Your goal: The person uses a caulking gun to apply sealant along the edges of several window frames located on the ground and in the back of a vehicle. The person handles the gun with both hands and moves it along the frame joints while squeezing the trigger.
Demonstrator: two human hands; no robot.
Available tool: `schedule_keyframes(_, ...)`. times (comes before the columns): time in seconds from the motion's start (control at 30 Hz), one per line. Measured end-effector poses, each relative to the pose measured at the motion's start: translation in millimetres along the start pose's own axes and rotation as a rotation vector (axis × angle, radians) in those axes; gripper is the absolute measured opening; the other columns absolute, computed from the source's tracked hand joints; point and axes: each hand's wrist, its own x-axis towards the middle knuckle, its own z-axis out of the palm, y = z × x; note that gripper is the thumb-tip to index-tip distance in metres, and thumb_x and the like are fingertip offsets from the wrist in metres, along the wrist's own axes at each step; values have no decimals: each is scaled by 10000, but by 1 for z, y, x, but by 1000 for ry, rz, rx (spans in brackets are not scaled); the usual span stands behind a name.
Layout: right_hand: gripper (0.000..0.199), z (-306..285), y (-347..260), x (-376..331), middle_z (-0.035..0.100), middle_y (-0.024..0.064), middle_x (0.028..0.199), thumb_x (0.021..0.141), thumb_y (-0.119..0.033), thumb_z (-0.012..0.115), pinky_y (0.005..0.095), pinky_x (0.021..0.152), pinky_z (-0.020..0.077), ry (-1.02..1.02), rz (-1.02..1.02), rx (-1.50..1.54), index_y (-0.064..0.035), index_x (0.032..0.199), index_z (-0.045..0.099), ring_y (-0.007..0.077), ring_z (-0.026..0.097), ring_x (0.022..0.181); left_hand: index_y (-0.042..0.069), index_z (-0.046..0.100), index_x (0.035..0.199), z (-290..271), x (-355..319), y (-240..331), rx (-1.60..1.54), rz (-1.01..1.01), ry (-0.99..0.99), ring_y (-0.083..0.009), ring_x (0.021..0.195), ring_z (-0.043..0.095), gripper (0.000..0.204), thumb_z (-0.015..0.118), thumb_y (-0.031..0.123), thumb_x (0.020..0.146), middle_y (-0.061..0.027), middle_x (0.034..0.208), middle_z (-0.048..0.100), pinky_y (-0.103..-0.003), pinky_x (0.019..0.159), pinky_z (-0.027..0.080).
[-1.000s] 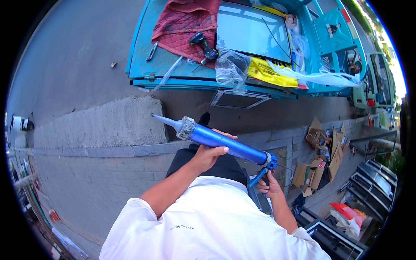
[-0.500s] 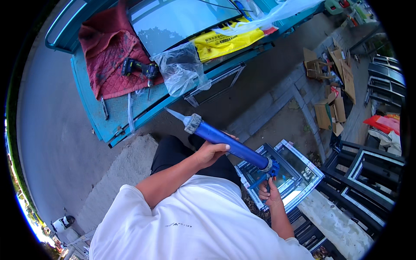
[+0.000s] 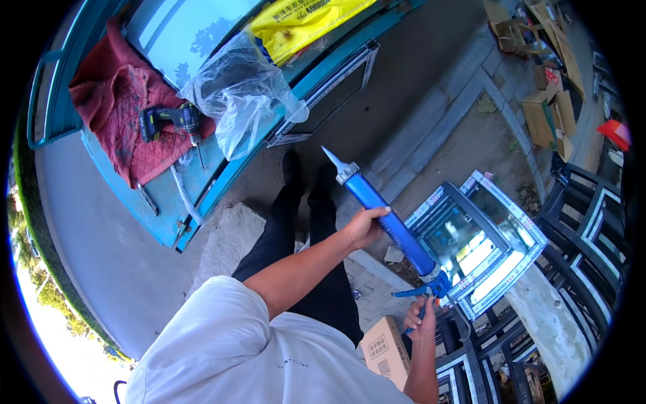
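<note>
I hold a blue caulking gun (image 3: pixel 409 241) slantwise in front of me, its pale pointed nozzle (image 3: pixel 331 157) toward the far left. My left hand (image 3: pixel 365 229) is closed around the middle of the barrel, the thumb on top. At the rear end, my right hand (image 3: pixel 420 322) has its fingers wrapped around the blue handle, beneath the trigger lever (image 3: pixel 408 293). Just beyond and to the right of the gun lie glazed window sashes (image 3: pixel 503 288) with taped white edges; the barrel covers part of their left side.
At the far left, a teal truck bed (image 3: pixel 121 192) carries a red quilted cloth (image 3: pixel 121 114), a cordless drill (image 3: pixel 168 123), a clear plastic bag (image 3: pixel 235 94) and a yellow bag (image 3: pixel 296 30). Dark window frames (image 3: pixel 579 229) are stacked at right. Cardboard boxes (image 3: pixel 546 114) stand far right; another box (image 3: pixel 385 349) is near me.
The caulking gun has shifted right in view, and its nozzle points more steeply away from me. Both hands keep their hold. The view has turned, bringing my legs and a near cardboard box into sight.
</note>
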Motion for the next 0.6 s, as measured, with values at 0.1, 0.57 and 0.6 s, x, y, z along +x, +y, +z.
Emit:
schedule_keyframes(0.1, 518, 21, 1, 50, 515, -14, 711, 1065, -533, 451, 205, 366, 306, 27, -35, -8, -102, 1327, 568, 47, 370, 434, -24, 517, 1212, -42, 58, 12, -22, -20, 99, -326, 1200, 592, 383, 678, 150, 911, -175, 1180, 615, -477, 1122, 429)
schedule_keyframes(0.57, 535, 79, -12, 292, 485, -36, 662, 1061, -515, 486, 215, 395, 279, 122, -111, -256, -71, 1326, 619, 41, 331, 440, 8, 493, 1212, -208, 262, 75, -161, 26, 229, -346, 1116, 614, 368, 631, 207, 935, -181, 1138, 625, -499, 1063, 444)
schedule_keyframes(0.6, 537, 78, -13, 306, 483, -36, 661, 1060, -514, 488, 215, 395, 281, 106, -104, -255, -69, 1330, 617, 40, 333, 442, 9, 492, 1213, -219, 273, 79, -166, 42, 212, -346, 1116, 614, 369, 631, 206, 934, -182, 1138, 626, -502, 1063, 444)
